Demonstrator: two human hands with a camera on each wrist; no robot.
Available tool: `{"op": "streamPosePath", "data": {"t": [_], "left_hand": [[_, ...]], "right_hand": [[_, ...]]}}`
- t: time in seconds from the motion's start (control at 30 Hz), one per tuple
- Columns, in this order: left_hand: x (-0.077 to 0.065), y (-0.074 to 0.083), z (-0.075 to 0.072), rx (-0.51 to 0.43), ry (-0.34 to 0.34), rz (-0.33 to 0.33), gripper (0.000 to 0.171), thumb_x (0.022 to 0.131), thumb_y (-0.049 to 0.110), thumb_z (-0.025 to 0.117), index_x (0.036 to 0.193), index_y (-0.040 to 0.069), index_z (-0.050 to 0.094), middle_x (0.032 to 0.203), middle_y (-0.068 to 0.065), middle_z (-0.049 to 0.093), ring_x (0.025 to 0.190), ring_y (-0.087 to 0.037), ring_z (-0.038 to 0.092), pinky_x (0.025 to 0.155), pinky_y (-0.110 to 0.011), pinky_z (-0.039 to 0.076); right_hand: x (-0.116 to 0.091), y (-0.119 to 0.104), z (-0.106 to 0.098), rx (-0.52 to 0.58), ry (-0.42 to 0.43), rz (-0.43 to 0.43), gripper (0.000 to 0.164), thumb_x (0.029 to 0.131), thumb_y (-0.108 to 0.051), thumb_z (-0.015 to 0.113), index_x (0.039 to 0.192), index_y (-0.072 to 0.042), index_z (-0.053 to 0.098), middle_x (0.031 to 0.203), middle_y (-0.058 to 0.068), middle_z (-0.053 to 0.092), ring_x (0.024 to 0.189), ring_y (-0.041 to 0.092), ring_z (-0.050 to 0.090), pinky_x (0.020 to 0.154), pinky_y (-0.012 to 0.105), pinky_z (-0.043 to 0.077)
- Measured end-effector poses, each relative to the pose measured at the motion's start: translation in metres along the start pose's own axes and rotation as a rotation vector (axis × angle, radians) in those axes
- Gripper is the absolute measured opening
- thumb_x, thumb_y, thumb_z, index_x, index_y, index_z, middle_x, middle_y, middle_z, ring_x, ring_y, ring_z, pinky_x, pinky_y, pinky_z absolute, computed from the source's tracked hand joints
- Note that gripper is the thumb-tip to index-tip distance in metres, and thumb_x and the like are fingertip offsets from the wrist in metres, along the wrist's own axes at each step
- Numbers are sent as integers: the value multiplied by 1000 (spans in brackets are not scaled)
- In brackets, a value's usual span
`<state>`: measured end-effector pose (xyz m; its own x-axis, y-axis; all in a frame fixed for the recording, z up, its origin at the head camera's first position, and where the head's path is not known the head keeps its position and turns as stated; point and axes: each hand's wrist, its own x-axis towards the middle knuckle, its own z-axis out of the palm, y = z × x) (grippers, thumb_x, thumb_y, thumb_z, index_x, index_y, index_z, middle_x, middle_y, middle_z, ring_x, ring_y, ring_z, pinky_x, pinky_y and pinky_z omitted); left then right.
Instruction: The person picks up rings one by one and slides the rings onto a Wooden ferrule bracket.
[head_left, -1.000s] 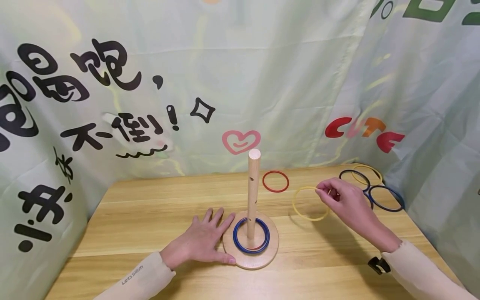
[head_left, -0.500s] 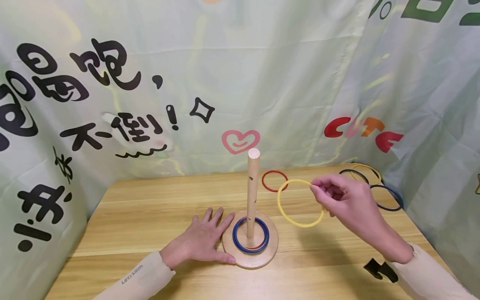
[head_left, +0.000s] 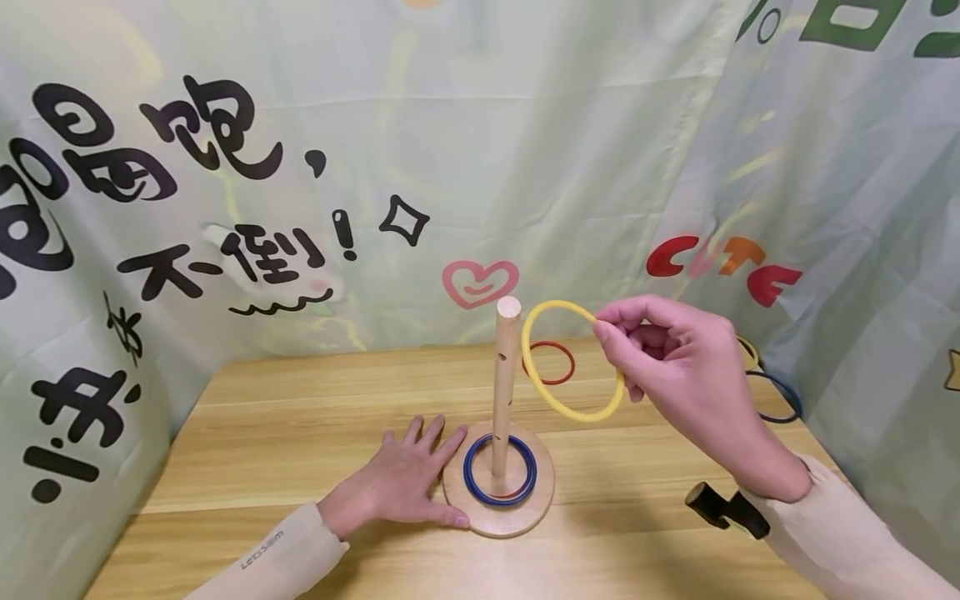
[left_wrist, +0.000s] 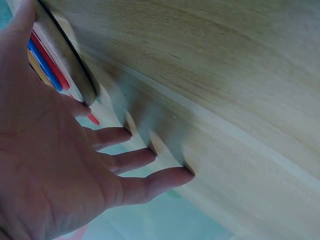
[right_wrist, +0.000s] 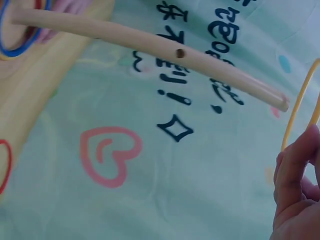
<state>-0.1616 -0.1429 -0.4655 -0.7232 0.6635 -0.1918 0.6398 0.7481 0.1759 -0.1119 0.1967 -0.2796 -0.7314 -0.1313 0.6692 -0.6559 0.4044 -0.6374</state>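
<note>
A wooden peg (head_left: 504,392) rises from a round wooden base (head_left: 536,508) on the table. Blue rings (head_left: 517,502) lie around its foot, with a bit of red under them. My right hand (head_left: 675,358) pinches a yellow ring (head_left: 573,412) between thumb and fingers, tilted, just right of the peg's upper part. In the right wrist view the ring (right_wrist: 298,102) is beside the peg's tip (right_wrist: 282,102). My left hand (head_left: 408,479) lies with fingers spread on the table, thumb and index at the base's left edge. The left wrist view shows its straight fingers (left_wrist: 165,182).
A red ring (head_left: 557,383) lies on the table behind the yellow one. At the right edge a blue ring (head_left: 797,400) and another yellow ring (head_left: 752,354) are partly hidden by my right hand. A printed curtain (head_left: 585,167) stands behind the wooden table (head_left: 300,417).
My right hand has lifted the yellow ring and carried it left, from near the other rings to beside the peg's upper part. My left hand stays where it was.
</note>
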Motion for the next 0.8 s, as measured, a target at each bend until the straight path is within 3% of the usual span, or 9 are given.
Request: {"op": "streamPosePath", "data": {"t": [0.33, 0.8], "left_hand": [[1, -1, 1, -1, 3, 5, 126, 84, 92, 64, 176, 15, 25, 171, -32, 29, 149, -64, 33, 99, -85, 39], [1, 1, 0, 22, -2, 2, 126, 84, 93, 63, 176, 16, 25, 171, -32, 30, 149, -64, 34, 99, -84, 40]], "right_hand": [[23, -12, 16, 34, 16, 22, 7, 98, 2, 80, 102, -4, 80, 75, 2, 68, 47, 16, 55, 46, 26, 50], [18, 15, 43, 82, -54, 130, 8, 99, 3, 78, 102, -5, 79, 76, 5, 65, 48, 20, 56, 46, 28, 51]]}}
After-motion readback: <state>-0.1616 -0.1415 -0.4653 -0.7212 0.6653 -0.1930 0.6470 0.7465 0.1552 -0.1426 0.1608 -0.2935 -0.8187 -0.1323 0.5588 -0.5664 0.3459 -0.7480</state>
